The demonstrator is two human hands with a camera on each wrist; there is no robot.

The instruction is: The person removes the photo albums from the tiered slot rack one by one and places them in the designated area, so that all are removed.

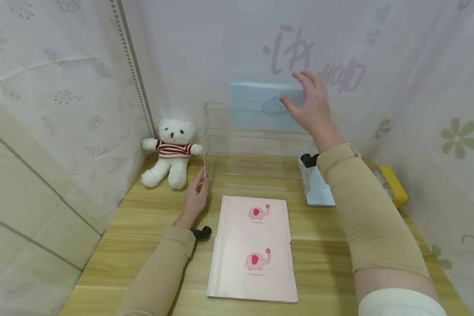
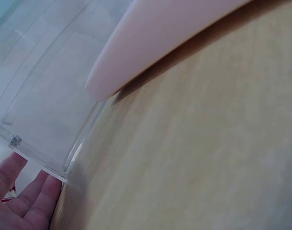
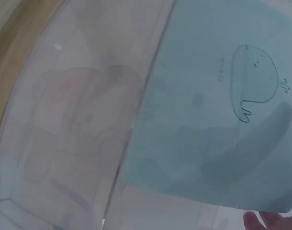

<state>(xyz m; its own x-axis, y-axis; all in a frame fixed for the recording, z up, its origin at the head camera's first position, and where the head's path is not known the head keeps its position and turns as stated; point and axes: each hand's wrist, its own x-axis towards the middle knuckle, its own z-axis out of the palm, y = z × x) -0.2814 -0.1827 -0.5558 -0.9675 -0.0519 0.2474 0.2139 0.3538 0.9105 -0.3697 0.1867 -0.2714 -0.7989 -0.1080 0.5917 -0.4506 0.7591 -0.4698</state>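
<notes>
A clear acrylic tiered rack (image 1: 256, 145) stands at the back of the wooden table (image 1: 142, 228). A light blue booklet with a whale drawing (image 1: 256, 105) (image 3: 218, 105) stands upright on its top tier. My right hand (image 1: 310, 105) hovers just in front of the blue booklet's right part, fingers spread, holding nothing. My left hand (image 1: 195, 197) rests with straight fingers against the rack's front left corner (image 2: 40, 165). Two pink booklets with elephant pictures (image 1: 254, 219) (image 1: 253, 270) lie flat in front of the rack.
A white teddy bear in a red striped shirt (image 1: 171, 151) sits at the back left. A white and blue item (image 1: 320, 193) and a yellow object (image 1: 393, 184) lie at the right. Curtain walls (image 1: 63, 109) enclose the table on three sides.
</notes>
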